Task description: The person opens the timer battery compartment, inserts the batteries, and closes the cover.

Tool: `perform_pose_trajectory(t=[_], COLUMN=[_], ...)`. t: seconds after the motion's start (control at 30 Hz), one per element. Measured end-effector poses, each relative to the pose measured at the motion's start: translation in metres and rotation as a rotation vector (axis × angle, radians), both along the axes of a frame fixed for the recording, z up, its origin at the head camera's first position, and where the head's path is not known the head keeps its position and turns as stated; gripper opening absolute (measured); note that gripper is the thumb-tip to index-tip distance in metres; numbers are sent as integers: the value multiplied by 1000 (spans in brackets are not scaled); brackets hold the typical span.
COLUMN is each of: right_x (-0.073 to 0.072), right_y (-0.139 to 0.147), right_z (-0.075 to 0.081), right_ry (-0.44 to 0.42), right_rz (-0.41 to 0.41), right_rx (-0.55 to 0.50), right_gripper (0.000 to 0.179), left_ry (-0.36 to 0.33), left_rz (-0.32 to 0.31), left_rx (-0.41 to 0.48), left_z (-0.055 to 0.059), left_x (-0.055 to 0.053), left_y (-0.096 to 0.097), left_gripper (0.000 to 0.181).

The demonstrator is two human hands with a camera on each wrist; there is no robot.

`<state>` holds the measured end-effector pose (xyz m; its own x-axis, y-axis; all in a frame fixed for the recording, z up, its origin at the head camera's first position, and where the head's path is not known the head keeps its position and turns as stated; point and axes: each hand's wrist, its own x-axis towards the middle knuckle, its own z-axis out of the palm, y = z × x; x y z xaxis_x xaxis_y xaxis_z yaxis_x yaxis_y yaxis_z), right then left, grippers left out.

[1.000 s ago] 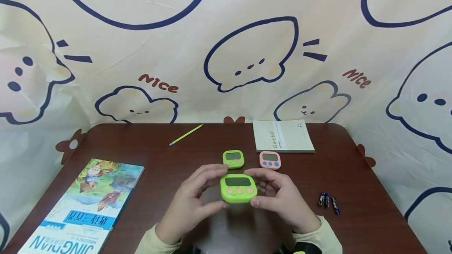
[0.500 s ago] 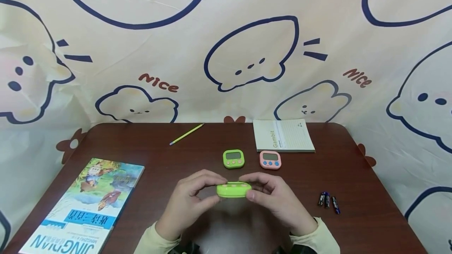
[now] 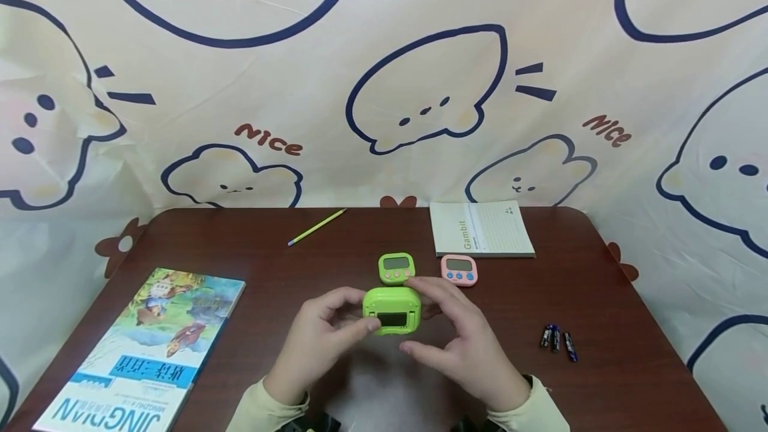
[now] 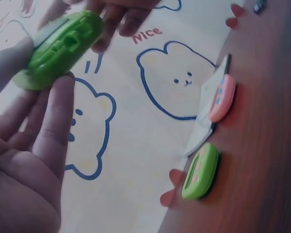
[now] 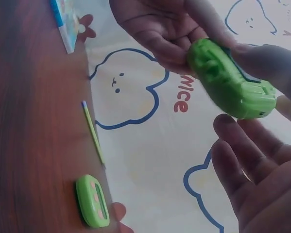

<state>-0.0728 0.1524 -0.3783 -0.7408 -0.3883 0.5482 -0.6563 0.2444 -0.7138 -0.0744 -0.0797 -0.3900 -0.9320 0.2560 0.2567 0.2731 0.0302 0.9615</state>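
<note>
Left hand holding green timer, notepad beyond, likely batteries

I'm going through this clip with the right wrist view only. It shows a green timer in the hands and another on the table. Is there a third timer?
Observer: Yes, a pink timer, right of the resting green timer.
Operator: Does anything lie further right?
Observer: Three small dark cylinders, probably batteries, nearer the wearer than the pink timer.
Operator: Which side of the held timer faces the head camera?
Observer: The side without buttons, with a dark rectangle in it.
</note>
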Motion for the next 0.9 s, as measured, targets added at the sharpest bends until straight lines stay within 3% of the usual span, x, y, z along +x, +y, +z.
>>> perform_pose_trajectory(t=[0.13,0.27,0.43,0.6,0.67,0.9], right_x=[1,3,4,5,4,2], right_y=[-2,-3,-3,0,1,4], right_z=[-1,-2,-2,-2,-2,-2], right_ry=[7,-38,-113,-238,-294,-393], right_rz=[12,22,50,111,134,202], right_rx=[33,34,-22,-101,-122,-156], right_gripper=[78,75,72,71,71,69], left_ry=[-89,-120,-82,-35,-5,92], left_rz=[-76,-119,-127,-202,-236,-244], left_rx=[45,61,5,-34,-45,-61], left_z=[1,1,2,3,2,-3], left_x=[-1,-1,2,4,4,5], left_y=[-1,0,0,1,2,10], left_gripper=[25,26,34,78,86,76])
